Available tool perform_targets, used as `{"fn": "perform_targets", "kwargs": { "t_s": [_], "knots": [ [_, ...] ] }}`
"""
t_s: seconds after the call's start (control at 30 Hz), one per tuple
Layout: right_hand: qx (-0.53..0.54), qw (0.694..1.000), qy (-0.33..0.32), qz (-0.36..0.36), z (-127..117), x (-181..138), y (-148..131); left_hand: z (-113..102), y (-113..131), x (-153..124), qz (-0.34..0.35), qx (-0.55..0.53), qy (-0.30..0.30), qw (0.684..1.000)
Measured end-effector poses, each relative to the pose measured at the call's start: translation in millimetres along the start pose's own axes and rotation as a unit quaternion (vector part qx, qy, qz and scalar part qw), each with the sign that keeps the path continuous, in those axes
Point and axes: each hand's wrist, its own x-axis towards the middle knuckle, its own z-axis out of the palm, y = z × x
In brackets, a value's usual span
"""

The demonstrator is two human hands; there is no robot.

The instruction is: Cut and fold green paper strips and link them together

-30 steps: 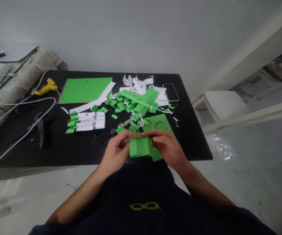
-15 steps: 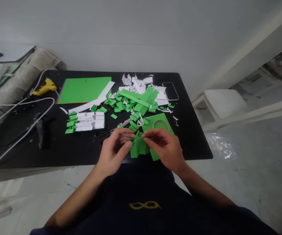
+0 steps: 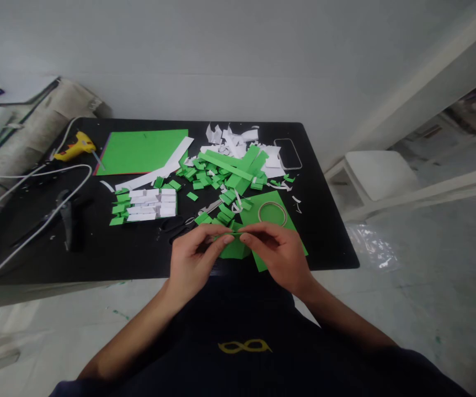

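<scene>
Both my hands pinch a folded green paper piece [image 3: 234, 248] just above the near edge of the black table [image 3: 138, 259]. My left hand [image 3: 194, 259] grips its left side with thumb and fingers closed. My right hand [image 3: 277, 251] pinches its right top edge. The paper shows nearly edge-on, with its top fold running between my fingertips. Under my right hand lies a green sheet [image 3: 277, 220] with a tape roll [image 3: 272, 211] on it. Black-handled scissors [image 3: 180, 225] lie just beyond my left hand.
A heap of green and white paper scraps [image 3: 229, 171] fills the table's middle. White and green strips [image 3: 146, 205] sit left of centre, a large green sheet [image 3: 144, 150] behind. A yellow glue gun [image 3: 74, 148], white cable [image 3: 26, 182], a black tool [image 3: 67, 218] and a phone [image 3: 289, 154] lie around.
The green piece has tilted from facing me as a wide panel to nearly edge-on, folded flatter. My hands have drawn closer together along its top edge.
</scene>
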Motion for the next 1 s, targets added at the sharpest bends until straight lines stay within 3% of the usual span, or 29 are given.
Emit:
{"fn": "perform_targets", "kwargs": {
  "t_s": [0.43, 1.0],
  "knots": [
    [-0.041, 0.998, 0.012, -0.036, -3.1, 0.6, 1.6, 0.1, 0.6, 0.6, -0.036, 0.002, 0.001, 0.999],
    [-0.031, 0.999, 0.005, 0.021, 0.5, 5.6, 19.9, 9.2, -10.9, 3.0, -0.086, -0.015, -0.038, 0.995]
  ]
}}
